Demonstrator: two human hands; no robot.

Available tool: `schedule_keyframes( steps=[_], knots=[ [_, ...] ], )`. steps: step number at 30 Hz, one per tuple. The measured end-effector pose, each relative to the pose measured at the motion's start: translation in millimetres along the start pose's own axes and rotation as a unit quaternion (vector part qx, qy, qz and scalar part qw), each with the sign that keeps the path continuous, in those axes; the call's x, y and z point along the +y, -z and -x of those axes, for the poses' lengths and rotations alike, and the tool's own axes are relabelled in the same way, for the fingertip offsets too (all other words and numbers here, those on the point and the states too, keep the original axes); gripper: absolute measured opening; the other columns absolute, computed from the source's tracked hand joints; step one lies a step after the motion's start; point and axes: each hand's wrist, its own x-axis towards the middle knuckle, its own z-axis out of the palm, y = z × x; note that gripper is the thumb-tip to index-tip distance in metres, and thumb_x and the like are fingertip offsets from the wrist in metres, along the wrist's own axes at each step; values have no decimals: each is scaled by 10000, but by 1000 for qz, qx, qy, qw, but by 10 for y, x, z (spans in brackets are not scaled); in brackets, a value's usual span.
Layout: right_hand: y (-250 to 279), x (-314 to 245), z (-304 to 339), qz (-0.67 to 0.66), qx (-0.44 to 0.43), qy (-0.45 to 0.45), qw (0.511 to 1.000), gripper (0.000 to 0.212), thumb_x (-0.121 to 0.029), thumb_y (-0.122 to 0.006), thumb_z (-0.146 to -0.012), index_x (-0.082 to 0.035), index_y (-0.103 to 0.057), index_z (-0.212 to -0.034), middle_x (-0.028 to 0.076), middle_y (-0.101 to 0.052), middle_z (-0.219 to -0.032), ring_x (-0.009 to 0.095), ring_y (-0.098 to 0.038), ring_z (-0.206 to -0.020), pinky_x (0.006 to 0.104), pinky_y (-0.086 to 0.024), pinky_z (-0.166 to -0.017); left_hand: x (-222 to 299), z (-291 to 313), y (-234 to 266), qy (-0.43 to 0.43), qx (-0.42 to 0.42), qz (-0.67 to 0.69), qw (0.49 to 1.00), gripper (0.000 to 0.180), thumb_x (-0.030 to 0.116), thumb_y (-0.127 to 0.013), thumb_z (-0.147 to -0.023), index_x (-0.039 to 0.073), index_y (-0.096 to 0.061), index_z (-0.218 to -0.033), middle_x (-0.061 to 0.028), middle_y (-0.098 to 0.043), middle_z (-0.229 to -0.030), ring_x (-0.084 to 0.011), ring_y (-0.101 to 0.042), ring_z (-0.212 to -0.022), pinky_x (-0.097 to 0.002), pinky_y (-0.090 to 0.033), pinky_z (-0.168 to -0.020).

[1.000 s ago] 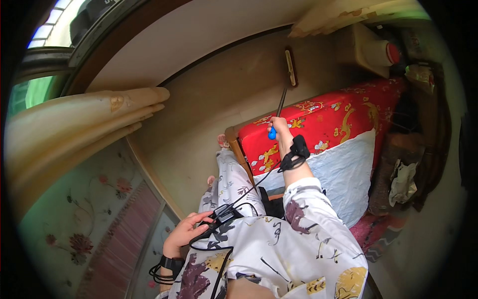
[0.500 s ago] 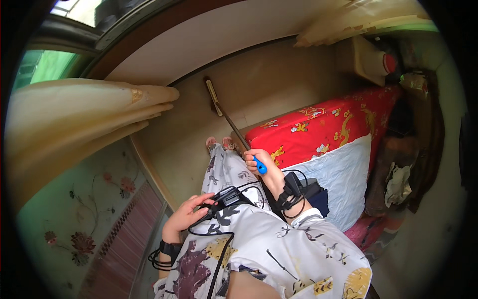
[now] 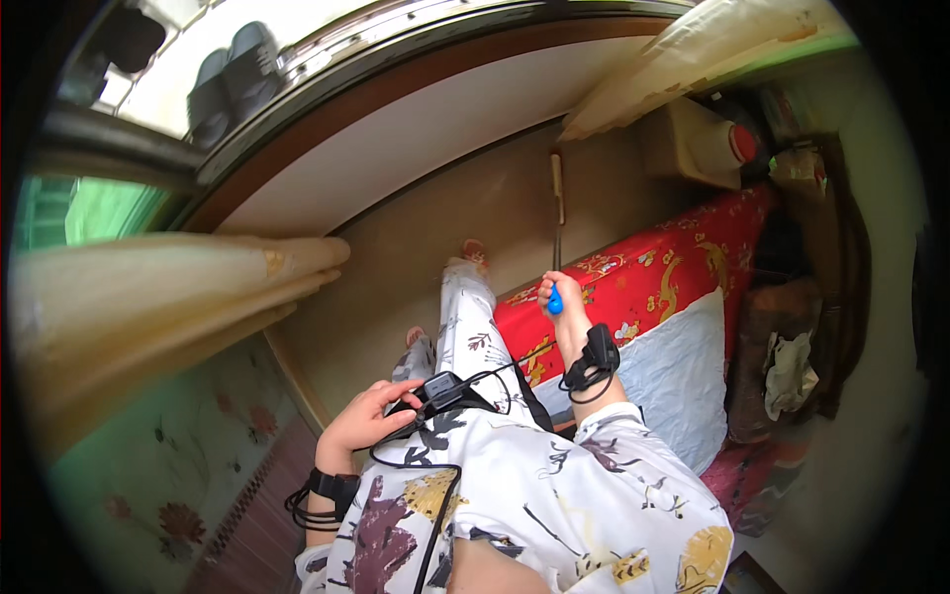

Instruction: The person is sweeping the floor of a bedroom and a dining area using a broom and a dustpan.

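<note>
My right hand point(image 3: 561, 294) is closed round the blue grip point(image 3: 555, 300) of a long-handled mop, held out ahead and to the right. The mop's dark pole runs away from me past the edge of a red-covered bed. Its narrow, light-coloured flat head point(image 3: 557, 188) is on the floor near the far wall. At my waist, my left hand point(image 3: 374, 412) has its fingers and thumb bent over a black device point(image 3: 440, 392) with a cable. Black bands with cables circle both wrists.
The bed point(image 3: 658, 267), with a pale blue cloth point(image 3: 673, 366) on it, stands to the right. A beige bin-like box point(image 3: 683, 144) is at the far right corner. A cream curtain point(image 3: 178, 297) hangs left beside a flower-patterned door point(image 3: 198, 465). Dark slippers point(image 3: 236, 84) lie beyond the sill.
The mop head has swung right along the floor, and my right hand has moved forward and right. One foot has stepped ahead. My left hand stays at the black device.
</note>
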Motion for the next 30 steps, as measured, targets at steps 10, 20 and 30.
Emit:
schedule_keyframes(
  steps=[10, 20, 30],
  knots=[
    [628, -1627, -1346, -95, 91, 16, 991, 177, -134, -466, -826, -100, -418, -659, 10, -408, -514, 125, -419, -417, 258, -335, -358, 796, -1776, -129, 79, -51, -25, 995, 476, 263, -602, -802, 65, -497, -1222, -39, -627, -962, -197, -493, -926, -304, -376, -857],
    [647, -1384, -631, -43, -23, -145, 988, 267, -170, -455, -829, -123, -390, -575, 21, -381, -446, 146, -369, -359, 271, -266, -331, 1500, -2772, -282, 125, -86, 2, 988, 486, 236, -594, -804, 68, -476, -1244, -46, -623, -972, -204, -498, -946, -308, -372, -871],
    [934, -2455, -1461, -44, 147, 9, 988, 273, -136, -456, -798, -154, -352, -545, -8, -346, -432, 125, -344, -333, 258, -279, -311, 1716, -3166, -421, 106, -103, -85, 985, 480, 269, -592, -814, 63, -480, -1233, 3, -637, -898, -197, -501, -893, -310, -397, -833]
  ],
)
